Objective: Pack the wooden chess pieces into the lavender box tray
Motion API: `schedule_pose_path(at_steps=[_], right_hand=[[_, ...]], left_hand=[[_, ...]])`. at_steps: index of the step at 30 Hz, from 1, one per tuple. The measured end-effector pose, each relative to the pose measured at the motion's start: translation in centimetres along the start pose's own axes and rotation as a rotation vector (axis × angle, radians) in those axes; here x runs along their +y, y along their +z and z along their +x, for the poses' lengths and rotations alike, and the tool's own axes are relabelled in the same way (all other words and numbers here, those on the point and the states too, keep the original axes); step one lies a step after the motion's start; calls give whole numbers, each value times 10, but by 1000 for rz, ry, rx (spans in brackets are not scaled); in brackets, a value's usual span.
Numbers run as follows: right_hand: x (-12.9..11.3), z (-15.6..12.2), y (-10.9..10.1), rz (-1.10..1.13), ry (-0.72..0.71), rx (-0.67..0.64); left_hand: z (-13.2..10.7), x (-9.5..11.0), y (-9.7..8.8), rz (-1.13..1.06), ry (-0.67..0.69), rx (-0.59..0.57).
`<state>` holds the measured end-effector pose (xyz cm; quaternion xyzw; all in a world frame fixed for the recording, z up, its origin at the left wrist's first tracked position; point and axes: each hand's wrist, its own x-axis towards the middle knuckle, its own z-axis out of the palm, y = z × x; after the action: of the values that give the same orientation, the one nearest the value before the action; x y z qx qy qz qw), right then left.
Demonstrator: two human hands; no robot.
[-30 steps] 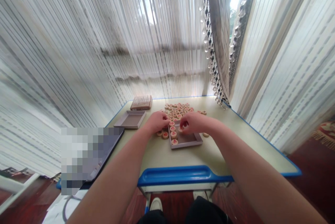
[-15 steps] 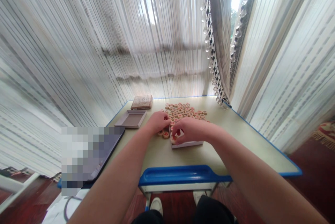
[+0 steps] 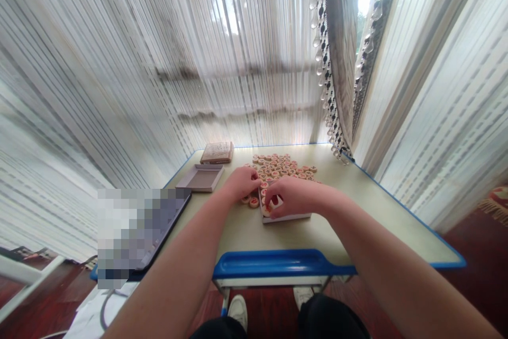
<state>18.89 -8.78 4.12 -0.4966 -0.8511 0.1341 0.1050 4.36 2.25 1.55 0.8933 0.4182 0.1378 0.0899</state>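
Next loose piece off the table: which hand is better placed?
Left, probably. The left hand sits at the near edge of the loose pieces; the right hand is over the tray, touching pieces in it.

Both my arms extend forward, bare, converging toward the centre. My left forearm (image 3: 178,275) runs in from the lower left. My left hand (image 3: 240,184) lies palm down, knuckles up, fingers curled toward the right. My right forearm (image 3: 389,270) runs in from the lower right. My right hand (image 3: 293,196) is palm down, wrist bent inward, fingers (image 3: 273,202) bunched downward. The two hands sit just beside each other. Grip closure of either hand: not readable.
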Motion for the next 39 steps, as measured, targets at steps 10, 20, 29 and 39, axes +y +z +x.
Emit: schedule_pose_path(at_steps=[10,20,29,39], right_hand=[[4,1,3,16,-19,-23],[5,-3,-4,66,48,-22],[9,-3,1,63,161,-192],[32,3,-4,-61,351,57]], left_hand=[[0,-1,0,23,12,8],[2,-1,3,37,28,10],[-1,-2,3,-6,28,10],[0,-3,6,-62,53,-16]])
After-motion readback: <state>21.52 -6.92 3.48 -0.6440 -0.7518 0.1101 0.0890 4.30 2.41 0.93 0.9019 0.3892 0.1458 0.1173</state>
